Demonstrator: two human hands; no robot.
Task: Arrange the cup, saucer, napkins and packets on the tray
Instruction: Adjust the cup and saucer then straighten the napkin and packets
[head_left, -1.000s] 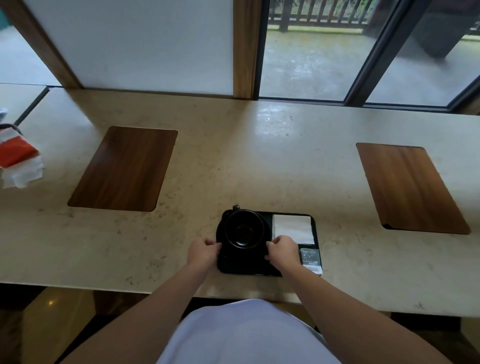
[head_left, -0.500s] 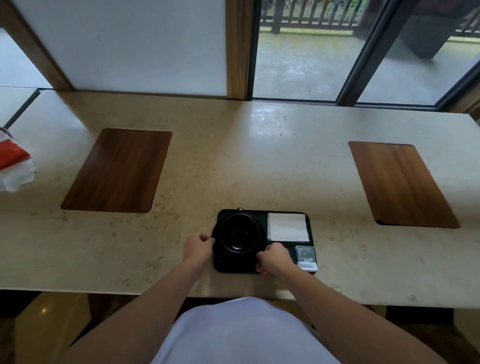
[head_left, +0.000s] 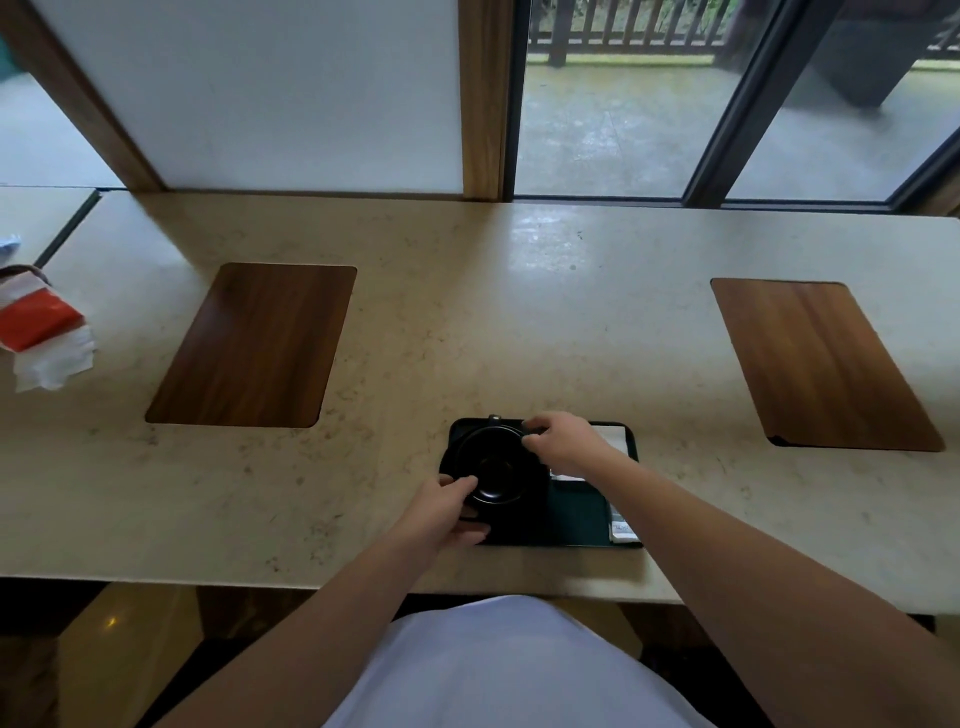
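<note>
Both hands grip one black cup (head_left: 493, 470): the left hand (head_left: 441, 512) curls round its near-left rim, the right hand (head_left: 563, 441) pinches its far-right rim. One beige counter (head_left: 467, 312) carries two inset wooden panels (head_left: 254, 345), left and right. One black tray (head_left: 561, 519) sits at the counter's near edge, holding the cup on a saucer (head_left: 451, 457), one white napkin (head_left: 615, 439) at its far-right corner and packets (head_left: 622, 527), number unclear, at its near-right corner.

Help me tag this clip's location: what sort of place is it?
Probably a cafe or hotel lounge: a long stone counter with inset wood mats, a window onto a terrace, and a black tray set with cup and napkin.
</note>
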